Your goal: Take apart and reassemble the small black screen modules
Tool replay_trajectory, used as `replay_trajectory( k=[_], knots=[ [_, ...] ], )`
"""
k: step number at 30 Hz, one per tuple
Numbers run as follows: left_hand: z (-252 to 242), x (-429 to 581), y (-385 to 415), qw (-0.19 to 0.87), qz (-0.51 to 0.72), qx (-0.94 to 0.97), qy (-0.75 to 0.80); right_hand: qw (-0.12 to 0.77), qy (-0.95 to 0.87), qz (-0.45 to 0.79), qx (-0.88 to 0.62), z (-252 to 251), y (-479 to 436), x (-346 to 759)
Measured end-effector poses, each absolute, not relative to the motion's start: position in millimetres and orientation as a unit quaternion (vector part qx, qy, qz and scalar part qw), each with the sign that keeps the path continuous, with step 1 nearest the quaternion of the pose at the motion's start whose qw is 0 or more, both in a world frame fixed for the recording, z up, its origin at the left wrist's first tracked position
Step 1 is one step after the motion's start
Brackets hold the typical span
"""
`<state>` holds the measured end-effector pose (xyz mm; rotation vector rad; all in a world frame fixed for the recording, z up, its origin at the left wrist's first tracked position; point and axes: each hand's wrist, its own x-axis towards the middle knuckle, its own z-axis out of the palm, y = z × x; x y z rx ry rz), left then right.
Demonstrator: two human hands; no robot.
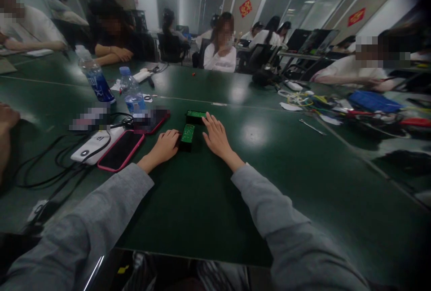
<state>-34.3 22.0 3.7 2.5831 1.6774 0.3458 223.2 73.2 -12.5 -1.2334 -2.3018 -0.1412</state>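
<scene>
Two plastic bottles stood in the upper left of the frame on the dark green surface (202, 210). These were a taller bottle (95, 75) with a blue label and a shorter bottle (132, 91) with a blue cap. Both looked to hold clear water, though the level could not be read. At the centre, the left hand (164, 146) lay half curled, knuckles up, with its fingertips against the left edge of the near circuit board (187, 134). Whether it gripped the board could not be told. The right hand (217, 137) lay flat and spread, palm down, just right of that board. Its fingertips reached close to the far circuit board (195, 115) and held nothing. Left of the hands lay a pink-cased phone (120, 151) and a white power bank (95, 145), touching side by side.
</scene>
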Motion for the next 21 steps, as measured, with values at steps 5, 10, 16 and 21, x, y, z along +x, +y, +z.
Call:
replay_trajectory(
  k=[5,10,16,21],
  knots=[
    [3.4,-35.2,21.7,0.018,0.119,0.836,0.535,0.244,-0.829,-0.015,-0.504,-19.0,78.3,228.0],
    [1.1,-36.3,22.5,0.01,0.124,0.838,0.532,0.272,-0.83,-0.047,-0.484,-18.3,77.8,229.2],
    [-3.8,-36.4,25.1,-0.008,0.126,0.838,0.531,0.263,-0.842,0.013,-0.471,-20.3,88.1,229.1],
    [-3.7,-36.6,25.6,-0.007,0.121,0.839,0.53,0.354,-0.81,-0.024,-0.467,-12.8,69.2,227.9]
  ],
)
